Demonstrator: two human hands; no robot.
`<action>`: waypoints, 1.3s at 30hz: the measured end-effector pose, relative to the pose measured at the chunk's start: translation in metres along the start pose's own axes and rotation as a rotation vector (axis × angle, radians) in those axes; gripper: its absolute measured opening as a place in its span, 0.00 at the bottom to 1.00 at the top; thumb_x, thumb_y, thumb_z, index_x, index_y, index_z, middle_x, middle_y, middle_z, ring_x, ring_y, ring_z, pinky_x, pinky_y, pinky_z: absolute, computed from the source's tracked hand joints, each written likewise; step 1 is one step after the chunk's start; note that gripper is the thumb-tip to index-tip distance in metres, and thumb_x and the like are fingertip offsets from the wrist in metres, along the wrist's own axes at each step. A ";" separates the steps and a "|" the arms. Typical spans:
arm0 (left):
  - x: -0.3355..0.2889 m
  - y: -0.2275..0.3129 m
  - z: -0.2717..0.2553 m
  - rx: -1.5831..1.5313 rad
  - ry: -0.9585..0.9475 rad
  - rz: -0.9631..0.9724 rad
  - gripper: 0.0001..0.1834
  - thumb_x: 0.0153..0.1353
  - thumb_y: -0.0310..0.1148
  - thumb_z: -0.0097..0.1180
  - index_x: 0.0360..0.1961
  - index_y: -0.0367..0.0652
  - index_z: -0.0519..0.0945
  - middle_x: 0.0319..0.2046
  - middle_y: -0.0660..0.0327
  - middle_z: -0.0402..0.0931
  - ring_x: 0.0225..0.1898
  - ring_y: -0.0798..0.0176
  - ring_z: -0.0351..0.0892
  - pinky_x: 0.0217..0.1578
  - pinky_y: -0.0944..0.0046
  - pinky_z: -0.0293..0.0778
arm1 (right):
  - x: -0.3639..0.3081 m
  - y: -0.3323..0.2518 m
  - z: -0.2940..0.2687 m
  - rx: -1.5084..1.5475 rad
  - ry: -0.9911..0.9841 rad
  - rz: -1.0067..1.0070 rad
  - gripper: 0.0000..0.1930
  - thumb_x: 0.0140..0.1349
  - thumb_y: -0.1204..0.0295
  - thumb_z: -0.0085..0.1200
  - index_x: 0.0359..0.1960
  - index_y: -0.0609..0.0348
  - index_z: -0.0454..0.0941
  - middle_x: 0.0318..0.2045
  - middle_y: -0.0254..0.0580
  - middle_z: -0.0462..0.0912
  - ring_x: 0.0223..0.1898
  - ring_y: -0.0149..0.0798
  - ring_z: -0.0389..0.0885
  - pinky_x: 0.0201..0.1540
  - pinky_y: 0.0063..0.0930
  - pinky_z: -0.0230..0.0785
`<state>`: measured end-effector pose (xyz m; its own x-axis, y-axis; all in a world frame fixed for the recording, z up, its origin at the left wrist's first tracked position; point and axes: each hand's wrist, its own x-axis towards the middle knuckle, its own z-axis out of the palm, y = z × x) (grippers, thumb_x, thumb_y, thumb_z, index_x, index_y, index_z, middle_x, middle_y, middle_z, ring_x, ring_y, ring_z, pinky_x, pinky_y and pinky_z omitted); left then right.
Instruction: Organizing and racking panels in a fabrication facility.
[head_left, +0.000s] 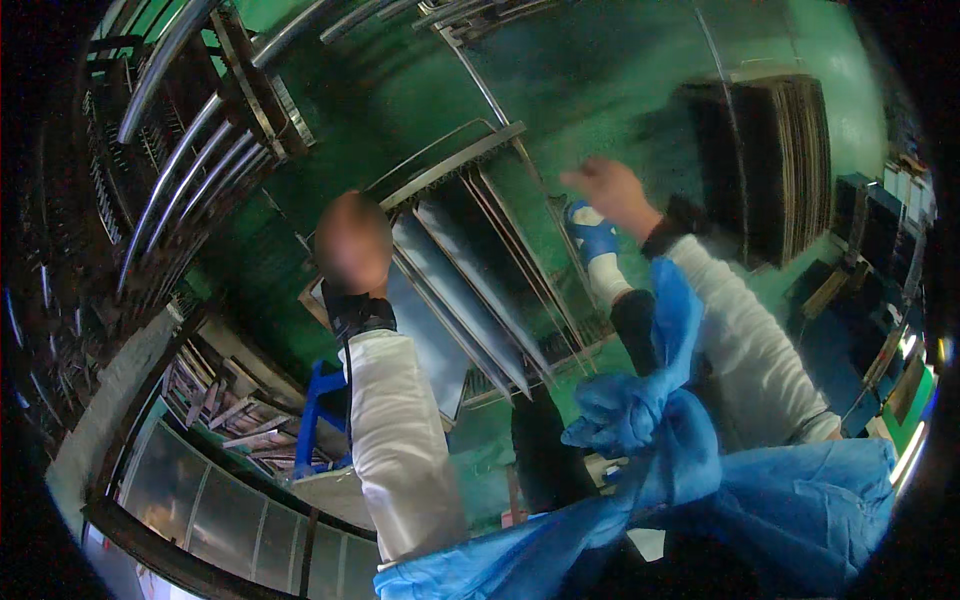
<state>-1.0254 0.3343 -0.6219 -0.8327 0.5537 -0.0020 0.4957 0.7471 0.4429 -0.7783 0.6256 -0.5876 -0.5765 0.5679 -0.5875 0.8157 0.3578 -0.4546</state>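
My left hand (355, 245) is at the left end of a metal rack, beside the nearest of several upright flat panels (425, 320). It is blurred, so its fingers and any grip cannot be made out. My right hand (612, 192) is in the air to the right of the rack (455, 165), above my blue and white shoe (592, 232). Its fingers reach leftward, partly bent, with nothing seen in them. Pale grey panels stand on the near side of the rack, and thinner dark-edged ones stand farther right.
A thick stack of brown-edged sheets (795, 170) stands at the far right on the green floor (640, 90). Curved metal tubes (190, 180) fill the upper left. A blue stand (318, 415) and a pile of scrap strips (240, 400) lie lower left. Blue knotted cloth (650, 420) hangs at my waist.
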 end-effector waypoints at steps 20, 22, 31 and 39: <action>-0.002 -0.005 -0.009 -0.057 -0.041 0.030 0.20 0.52 0.24 0.51 0.49 0.42 0.76 0.47 0.49 0.75 0.52 0.42 0.69 0.55 0.48 0.64 | -0.017 -0.004 0.063 -0.186 0.138 -0.210 0.14 0.58 0.61 0.56 0.27 0.61 0.75 0.26 0.57 0.80 0.31 0.60 0.79 0.34 0.54 0.70; 0.003 -0.011 -0.009 -0.044 -0.040 0.029 0.21 0.52 0.24 0.51 0.50 0.41 0.76 0.47 0.48 0.75 0.51 0.41 0.70 0.53 0.47 0.66 | -0.017 -0.012 0.058 -0.151 0.179 -0.152 0.17 0.58 0.59 0.56 0.25 0.62 0.77 0.26 0.58 0.80 0.31 0.61 0.79 0.33 0.54 0.70; -0.002 -0.017 -0.035 -0.008 -0.159 0.030 0.23 0.54 0.29 0.54 0.54 0.41 0.76 0.51 0.44 0.75 0.54 0.41 0.72 0.56 0.49 0.68 | -0.065 -0.010 0.003 -0.195 -0.100 0.188 0.31 0.58 0.43 0.51 0.31 0.65 0.83 0.30 0.62 0.81 0.35 0.60 0.82 0.39 0.49 0.73; -0.074 0.018 -0.102 0.187 -0.195 -0.052 0.25 0.52 0.31 0.59 0.54 0.39 0.75 0.46 0.46 0.79 0.48 0.43 0.77 0.53 0.50 0.70 | -0.144 0.048 -0.009 -0.391 -0.225 0.771 0.26 0.57 0.43 0.50 0.38 0.53 0.84 0.37 0.49 0.85 0.41 0.54 0.83 0.42 0.44 0.75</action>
<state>-0.9796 0.2691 -0.5227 -0.8042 0.5595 -0.2007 0.5053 0.8213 0.2646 -0.6554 0.5681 -0.5188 0.1767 0.6110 -0.7717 0.9150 0.1871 0.3576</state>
